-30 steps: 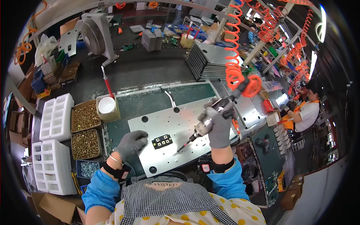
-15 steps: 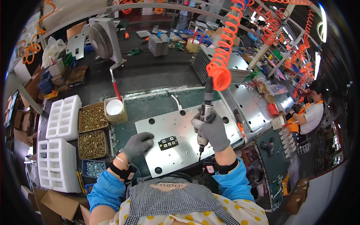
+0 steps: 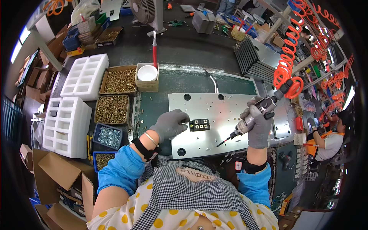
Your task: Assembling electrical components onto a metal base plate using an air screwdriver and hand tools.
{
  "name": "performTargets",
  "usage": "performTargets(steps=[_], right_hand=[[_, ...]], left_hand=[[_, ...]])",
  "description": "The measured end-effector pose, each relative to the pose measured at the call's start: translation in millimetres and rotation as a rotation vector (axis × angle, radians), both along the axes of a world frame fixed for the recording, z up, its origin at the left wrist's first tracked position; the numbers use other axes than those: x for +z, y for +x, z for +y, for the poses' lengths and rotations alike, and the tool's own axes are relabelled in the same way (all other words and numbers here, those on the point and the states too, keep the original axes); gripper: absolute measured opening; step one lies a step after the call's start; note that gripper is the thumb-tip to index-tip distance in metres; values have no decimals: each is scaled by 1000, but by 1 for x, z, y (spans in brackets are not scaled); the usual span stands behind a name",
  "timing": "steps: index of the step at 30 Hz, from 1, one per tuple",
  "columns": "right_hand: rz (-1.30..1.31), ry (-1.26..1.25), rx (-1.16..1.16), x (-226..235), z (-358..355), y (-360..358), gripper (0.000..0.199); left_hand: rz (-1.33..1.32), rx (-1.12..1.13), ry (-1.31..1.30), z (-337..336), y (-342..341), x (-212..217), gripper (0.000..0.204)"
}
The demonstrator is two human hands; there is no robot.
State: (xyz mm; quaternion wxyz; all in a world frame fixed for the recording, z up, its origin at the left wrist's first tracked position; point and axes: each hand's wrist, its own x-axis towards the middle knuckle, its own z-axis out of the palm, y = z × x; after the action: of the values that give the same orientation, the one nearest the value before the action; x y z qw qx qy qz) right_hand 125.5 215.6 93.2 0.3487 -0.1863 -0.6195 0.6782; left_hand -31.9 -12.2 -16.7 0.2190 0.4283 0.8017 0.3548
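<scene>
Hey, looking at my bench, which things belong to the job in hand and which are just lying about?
Seemingly in the job:
power driver, held in the right grip
black block, close by the left grip
metal plate under the block
perhaps the brass-coloured fasteners

Seemingly just lying about:
fan
open cardboard box
red-handled brush

Head-worn fisheye: near, from above, facing down onto metal plate (image 3: 222, 120).

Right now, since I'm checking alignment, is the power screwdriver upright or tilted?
Tilted: in the right hand, the screwdriver slants, bit lower left, rear end upper right.
</scene>
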Motion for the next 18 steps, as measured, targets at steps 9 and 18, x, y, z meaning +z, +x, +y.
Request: performTargets(steps=[9, 18], right_hand=[[254, 15, 46, 5, -13, -10, 41], [294, 190, 32, 2, -26, -20, 47]], left_hand=[[-17, 5, 16, -2, 0, -6, 24], [62, 19, 60, 10, 11, -1, 15]])
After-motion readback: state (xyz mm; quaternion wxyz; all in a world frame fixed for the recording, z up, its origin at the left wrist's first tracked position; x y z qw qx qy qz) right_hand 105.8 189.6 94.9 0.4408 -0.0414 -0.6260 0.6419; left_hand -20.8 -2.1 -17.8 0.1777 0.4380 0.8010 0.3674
